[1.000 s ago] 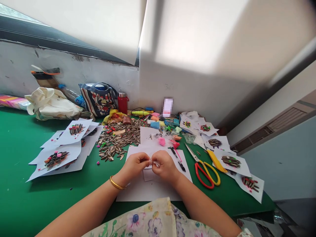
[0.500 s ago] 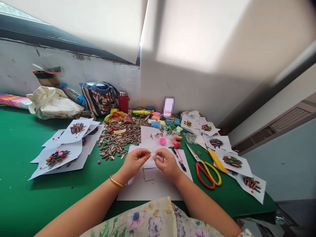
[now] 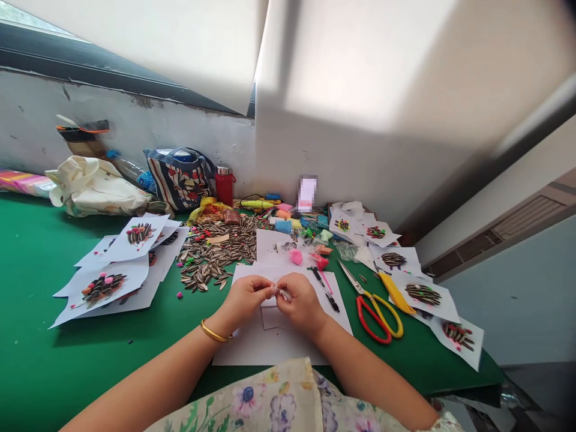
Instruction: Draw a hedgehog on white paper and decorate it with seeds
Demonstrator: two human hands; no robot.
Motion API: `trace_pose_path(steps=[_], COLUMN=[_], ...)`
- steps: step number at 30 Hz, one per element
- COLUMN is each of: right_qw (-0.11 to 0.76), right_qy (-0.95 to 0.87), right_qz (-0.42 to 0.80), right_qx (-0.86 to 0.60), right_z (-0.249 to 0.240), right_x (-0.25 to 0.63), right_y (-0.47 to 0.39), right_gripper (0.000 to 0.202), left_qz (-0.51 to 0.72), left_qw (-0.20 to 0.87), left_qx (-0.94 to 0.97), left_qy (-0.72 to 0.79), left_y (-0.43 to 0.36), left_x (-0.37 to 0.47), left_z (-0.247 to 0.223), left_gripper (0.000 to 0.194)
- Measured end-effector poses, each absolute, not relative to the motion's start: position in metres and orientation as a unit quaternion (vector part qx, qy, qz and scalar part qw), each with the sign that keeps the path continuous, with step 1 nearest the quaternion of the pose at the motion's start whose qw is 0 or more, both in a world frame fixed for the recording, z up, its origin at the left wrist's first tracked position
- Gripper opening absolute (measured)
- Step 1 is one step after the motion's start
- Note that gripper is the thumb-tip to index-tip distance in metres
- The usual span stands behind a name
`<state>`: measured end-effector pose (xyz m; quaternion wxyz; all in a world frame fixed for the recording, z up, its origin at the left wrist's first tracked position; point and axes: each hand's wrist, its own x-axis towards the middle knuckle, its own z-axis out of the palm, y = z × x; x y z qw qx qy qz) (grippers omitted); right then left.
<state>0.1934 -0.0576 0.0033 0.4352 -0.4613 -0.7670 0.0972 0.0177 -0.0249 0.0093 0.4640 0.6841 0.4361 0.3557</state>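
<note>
A small whitish crumpled piece of clear plastic point(image 3: 282, 294) is pinched between my two hands above white paper sheets point(image 3: 247, 351). My left hand point(image 3: 245, 300), with a gold bracelet at the wrist, grips it between thumb and index finger. On the other side my right hand point(image 3: 301, 303) is closed around its end, fingers curled, so most of the piece is hidden. Close to my right hand lie a black pen point(image 3: 332, 302) and a lump of pink clay point(image 3: 295, 257). Scissors point(image 3: 372, 306) with red and yellow handles rest farther right.
Sunflower seeds point(image 3: 229, 246) are heaped at the middle left. Stacked seed-picture cards point(image 3: 135, 267) lie left, and more cards point(image 3: 425, 294) line the right edge of the green table point(image 3: 112, 366). Bags, a red bottle point(image 3: 224, 187) and a phone point(image 3: 307, 193) stand at the back.
My hands have drawn closer together, the right one shifting slightly left and its fingers closing further over the plastic. Less of the piece shows now.
</note>
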Motion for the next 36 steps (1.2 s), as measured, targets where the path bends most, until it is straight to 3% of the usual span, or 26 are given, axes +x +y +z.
trace_pose_path(steps=[9,14,18,26,32,36], right_qw=[0.463,0.512,0.529,0.411,0.341,0.352], right_qy=[-0.723,-0.642,-0.651,-0.652,-0.655,-0.660], right_qz=[0.098,0.143,0.117,-0.066,-0.010,0.019], right_qx=[-0.503,-0.552,-0.532,-0.634,-0.674,-0.663], right_z=[0.004,-0.005,-0.008,-0.001,-0.011,-0.010], right_x=[0.197,0.217,0.232,0.261,0.267,0.262], right_y=[-0.054,-0.041,-0.029,-0.008,0.002,-0.005], right_gripper=[0.011,0.008,0.013,0.025,0.036,0.044], left_qz=[0.405,0.481,0.476,0.437,0.428,0.417], left_qw=[0.378,0.463,0.551,0.619,0.612,0.615], left_qx=[0.707,0.606,0.541,0.514,0.539,0.543], left_qy=[0.440,0.432,0.421,0.402,0.390,0.391], left_y=[-0.029,-0.024,-0.023,-0.027,-0.029,-0.028], left_x=[0.020,0.016,0.016,0.020,0.021,0.021], left_z=[0.015,0.016,0.018,0.019,0.015,0.015], left_gripper=[0.013,0.025,0.040,0.032,0.035,0.036])
